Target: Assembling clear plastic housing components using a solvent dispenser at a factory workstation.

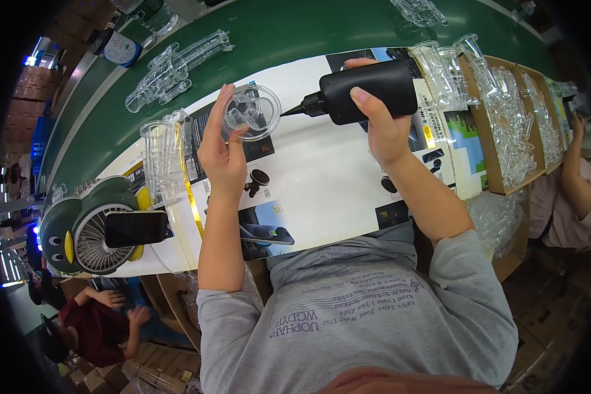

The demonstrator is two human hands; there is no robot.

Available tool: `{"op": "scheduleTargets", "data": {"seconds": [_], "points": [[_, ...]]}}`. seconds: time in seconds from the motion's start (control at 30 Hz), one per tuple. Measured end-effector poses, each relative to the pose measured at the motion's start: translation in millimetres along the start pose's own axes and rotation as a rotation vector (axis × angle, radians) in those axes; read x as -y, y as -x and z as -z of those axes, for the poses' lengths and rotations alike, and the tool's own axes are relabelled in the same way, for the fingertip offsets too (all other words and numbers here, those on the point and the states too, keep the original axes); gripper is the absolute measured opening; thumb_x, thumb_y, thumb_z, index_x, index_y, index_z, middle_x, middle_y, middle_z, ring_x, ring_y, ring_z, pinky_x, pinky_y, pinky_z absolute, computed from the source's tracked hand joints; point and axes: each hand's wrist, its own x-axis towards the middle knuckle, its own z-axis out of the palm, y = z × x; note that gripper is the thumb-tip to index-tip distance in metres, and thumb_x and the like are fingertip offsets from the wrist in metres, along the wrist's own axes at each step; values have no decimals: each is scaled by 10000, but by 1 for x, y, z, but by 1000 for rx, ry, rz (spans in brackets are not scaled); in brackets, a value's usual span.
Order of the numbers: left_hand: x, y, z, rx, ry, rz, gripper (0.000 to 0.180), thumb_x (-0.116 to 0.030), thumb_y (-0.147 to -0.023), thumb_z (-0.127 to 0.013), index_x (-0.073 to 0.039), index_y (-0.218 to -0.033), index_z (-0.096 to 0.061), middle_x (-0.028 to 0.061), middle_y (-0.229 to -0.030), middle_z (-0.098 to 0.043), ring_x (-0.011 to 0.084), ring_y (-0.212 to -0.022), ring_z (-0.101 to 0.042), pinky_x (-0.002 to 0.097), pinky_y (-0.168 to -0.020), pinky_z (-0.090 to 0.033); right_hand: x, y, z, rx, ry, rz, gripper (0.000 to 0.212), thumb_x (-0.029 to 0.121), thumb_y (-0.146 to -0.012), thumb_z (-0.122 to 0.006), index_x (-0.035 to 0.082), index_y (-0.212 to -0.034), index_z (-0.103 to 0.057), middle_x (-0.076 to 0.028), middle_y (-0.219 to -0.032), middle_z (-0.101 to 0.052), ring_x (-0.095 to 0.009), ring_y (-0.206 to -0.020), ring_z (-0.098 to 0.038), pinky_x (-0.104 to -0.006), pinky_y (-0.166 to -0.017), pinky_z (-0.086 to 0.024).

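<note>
My left hand (224, 157) is closed around a clear round plastic part (259, 98), its open circular end turned up and smaller shapes showing inside. In my right hand (382, 125) lies a black squeeze bottle (368, 92), tipped on its side. The bottle's thin pointed nozzle (302, 107) aims left and its tip reaches the rim of the clear part; whether they touch I cannot tell. Beneath both hands is a white printed cardboard sheet (322, 184) on the table.
Clear plastic parts (161, 161) stand left of my hand, and a longer clear assembly (174, 69) lies on the green table (276, 29). A green fan (98, 236) with a phone (136, 228) is at far left. Cardboard boxes (496, 131) of clear parts are right. Other people sit on both sides.
</note>
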Motion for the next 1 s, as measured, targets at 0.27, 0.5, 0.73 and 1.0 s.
{"op": "scheduleTargets", "data": {"seconds": [0.27, 0.5, 0.73, 1.0], "points": [[1, 0, 2, 24, -37, -87, 427, 78, -805, -486, 40, -1229, -455, 180, -1260, -486, 294, -1200, -449, 380, -1029, -322, 1, -3, 1, -24, -44, -31, 319, 60, -760, -560, -13, -1066, -511, -125, -1123, -551, -142, -896, -577, -269, -781, -492], [2, -1, 1, 54, -46, -116, 403, 57, -803, -482, 35, -1205, -471, 181, -1241, -497, 306, -1187, -458, 382, -1026, -321, 2, -6, 4, -43, -16, -37, 327, 57, -757, -556, -23, -1071, -508, -114, -1108, -554, -146, -903, -584, -266, -769, -504], [-1, 0, 0, 83, -41, -74, 406, 63, -791, -477, 32, -1196, -482, 177, -1224, -514, 307, -1181, -463, 380, -1023, -321, 4, -7, 4, -73, -26, -41, 327, 60, -759, -555, -23, -1071, -505, -112, -1103, -557, -144, -898, -583, -257, -740, -514], [1, 0, 0, 116, -80, -106, 401, 45, -794, -496, 17, -1194, -492, 156, -1214, -533, 306, -1182, -464, 386, -1023, -317, 6, -7, 4, -73, -21, -17, 330, 59, -755, -555, -12, -1074, -508, -114, -1113, -556, -145, -905, -576, -263, -768, -502]]}}
